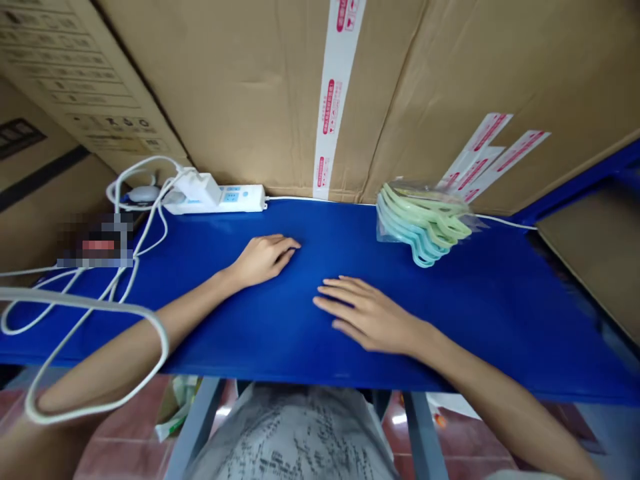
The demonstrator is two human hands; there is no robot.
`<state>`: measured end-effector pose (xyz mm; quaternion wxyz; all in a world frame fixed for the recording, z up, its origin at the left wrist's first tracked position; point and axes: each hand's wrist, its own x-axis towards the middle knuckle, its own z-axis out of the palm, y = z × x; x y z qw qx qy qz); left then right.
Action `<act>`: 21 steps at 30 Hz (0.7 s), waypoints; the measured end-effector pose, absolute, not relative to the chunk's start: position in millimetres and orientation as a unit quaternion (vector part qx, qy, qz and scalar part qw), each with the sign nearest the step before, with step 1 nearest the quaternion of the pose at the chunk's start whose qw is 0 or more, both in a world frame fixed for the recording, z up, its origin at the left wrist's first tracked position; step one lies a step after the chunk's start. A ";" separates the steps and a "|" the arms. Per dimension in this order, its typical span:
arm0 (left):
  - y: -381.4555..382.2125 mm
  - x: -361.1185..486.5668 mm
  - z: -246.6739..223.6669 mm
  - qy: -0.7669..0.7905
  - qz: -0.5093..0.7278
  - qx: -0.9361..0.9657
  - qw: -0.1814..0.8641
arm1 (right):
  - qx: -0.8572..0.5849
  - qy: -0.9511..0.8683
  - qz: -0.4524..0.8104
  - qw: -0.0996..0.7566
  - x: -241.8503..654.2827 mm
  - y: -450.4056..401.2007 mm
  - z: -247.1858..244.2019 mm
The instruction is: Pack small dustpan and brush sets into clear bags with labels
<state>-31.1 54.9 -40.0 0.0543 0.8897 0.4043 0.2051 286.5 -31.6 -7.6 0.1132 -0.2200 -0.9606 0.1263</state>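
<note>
My left hand (265, 260) rests on the blue tabletop (280, 327), palm down. Its fingers bend loosely with a gap at the thumb, and nothing shows in them. To its right and nearer to me, my right hand (367, 315) lies flat with its fingers spread, also holding nothing. A stack of pale green and light blue plastic hangers (425, 220), partly in a clear plastic bag, sits at the back right, apart from both hands. Behind my left hand, a white power strip (245, 199) with a white plug-in adapter (203, 189) stands by the back edge.
White cables (150, 313) coil over the left side, one looping in front of my left forearm. Large cardboard boxes (250, 93) wall off the back, with more boxes (40, 173) at the left. A thin white cord (505, 220) runs along the back edge.
</note>
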 end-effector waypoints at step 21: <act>57.0 -30.6 -34.8 0.383 0.167 0.908 0.015 | -0.607 -0.647 -0.315 0.338 363.5 14.4 23.0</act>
